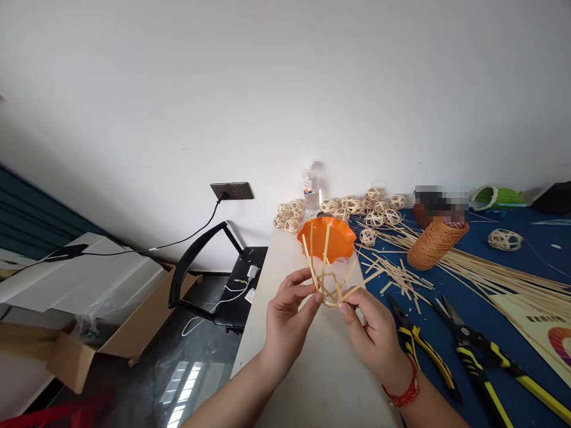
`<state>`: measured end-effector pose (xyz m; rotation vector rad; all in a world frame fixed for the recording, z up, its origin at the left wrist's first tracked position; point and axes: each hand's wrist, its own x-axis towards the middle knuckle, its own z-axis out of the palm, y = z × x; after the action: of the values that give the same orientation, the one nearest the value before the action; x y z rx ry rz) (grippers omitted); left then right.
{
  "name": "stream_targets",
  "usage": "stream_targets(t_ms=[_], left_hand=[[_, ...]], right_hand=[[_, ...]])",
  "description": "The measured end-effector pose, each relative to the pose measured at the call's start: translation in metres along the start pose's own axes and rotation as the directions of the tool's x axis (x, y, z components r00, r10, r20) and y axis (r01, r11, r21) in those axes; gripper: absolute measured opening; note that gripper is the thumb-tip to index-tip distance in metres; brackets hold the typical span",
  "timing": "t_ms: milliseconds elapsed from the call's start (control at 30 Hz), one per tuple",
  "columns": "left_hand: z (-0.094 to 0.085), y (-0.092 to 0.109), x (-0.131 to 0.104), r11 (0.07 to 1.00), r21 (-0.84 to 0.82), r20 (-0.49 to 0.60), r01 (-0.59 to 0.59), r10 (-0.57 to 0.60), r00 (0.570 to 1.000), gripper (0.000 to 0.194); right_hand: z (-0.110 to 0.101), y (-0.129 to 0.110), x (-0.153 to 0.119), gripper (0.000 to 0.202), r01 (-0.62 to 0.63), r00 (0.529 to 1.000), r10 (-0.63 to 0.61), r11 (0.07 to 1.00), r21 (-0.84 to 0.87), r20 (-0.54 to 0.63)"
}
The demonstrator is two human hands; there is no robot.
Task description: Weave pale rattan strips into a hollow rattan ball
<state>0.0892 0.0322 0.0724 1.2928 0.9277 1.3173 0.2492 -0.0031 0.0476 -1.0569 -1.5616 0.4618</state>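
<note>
Between my two hands is a small, partly woven piece of bamboo strips [331, 286], with an open lattice at its base and several loose ends sticking up and outward. My left hand [292, 315] pinches its left side between thumb and fingers. On the other side, my right hand [368, 324] grips the lower right edge near a strip that points up to the right. The piece is held above the pale table [307, 380], in front of an orange wavy-rimmed bowl [328, 238], which it partly overlaps in view.
Woven balls [352, 205] and a water bottle [310, 189] stand along the wall. On the blue mat lie cut strips [401, 274], long strips [486, 270], pliers [422, 345], large cutters [477, 351] and an orange cord roll [437, 242]. A black chair [238, 279] is at left.
</note>
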Motion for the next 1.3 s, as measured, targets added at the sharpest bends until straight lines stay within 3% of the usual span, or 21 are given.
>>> stream_targets(t_ms=[167, 333, 600, 1000, 1133, 1300], left_hand=[[-0.001, 0.005, -0.005, 0.881, 0.409, 0.007, -0.239, 0.259, 0.966, 0.014], [0.002, 0.009, -0.01, 0.78, 0.53, 0.032, -0.332, 0.373, 0.927, 0.016], [0.004, 0.015, -0.012, 0.88, 0.448, -0.064, -0.161, 0.211, 0.975, 0.009], [0.009, 0.016, -0.017, 0.834, 0.487, -0.143, -0.259, 0.369, 0.918, 0.012], [0.009, 0.02, -0.016, 0.905, 0.384, -0.133, -0.183, 0.25, 0.959, 0.007], [0.007, 0.025, -0.015, 0.945, 0.312, -0.092, -0.102, 0.137, 0.986, 0.007]], right_hand=[[0.001, -0.003, -0.003, 0.016, 0.089, 0.996, -0.089, 0.995, -0.048, 0.001], [0.001, -0.003, -0.004, 0.02, 0.207, 0.978, -0.21, 0.969, -0.135, -0.004], [-0.001, -0.008, -0.006, 0.03, 0.312, 0.945, -0.326, 0.901, -0.3, 0.005], [-0.003, -0.01, -0.007, 0.034, 0.394, 0.909, -0.415, 0.825, -0.405, 0.037], [-0.003, -0.008, -0.005, 0.032, 0.334, 0.932, -0.361, 0.893, -0.303, -0.034], [-0.001, -0.003, -0.004, 0.02, 0.157, 0.986, -0.162, 0.983, -0.1, -0.048]])
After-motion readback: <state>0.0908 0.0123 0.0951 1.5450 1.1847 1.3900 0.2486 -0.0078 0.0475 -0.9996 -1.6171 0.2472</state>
